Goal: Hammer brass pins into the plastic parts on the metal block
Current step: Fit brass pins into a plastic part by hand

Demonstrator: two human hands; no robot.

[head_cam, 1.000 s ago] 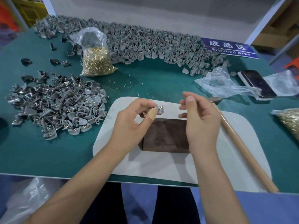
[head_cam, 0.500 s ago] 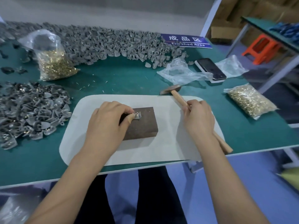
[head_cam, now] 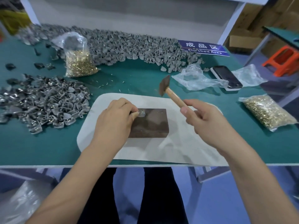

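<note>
Grey plastic part (head_cam: 142, 113) sits on the metal block's (head_cam: 152, 125) far left corner, pinched by your left hand (head_cam: 113, 123).
Your right hand (head_cam: 208, 122) grips the hammer (head_cam: 169, 92), its head raised over the white mat (head_cam: 186, 147). Far left, a clear bag (head_cam: 77, 59) holds brass pins; at right, a second bag of pins (head_cam: 265, 110) lies flat.
</note>
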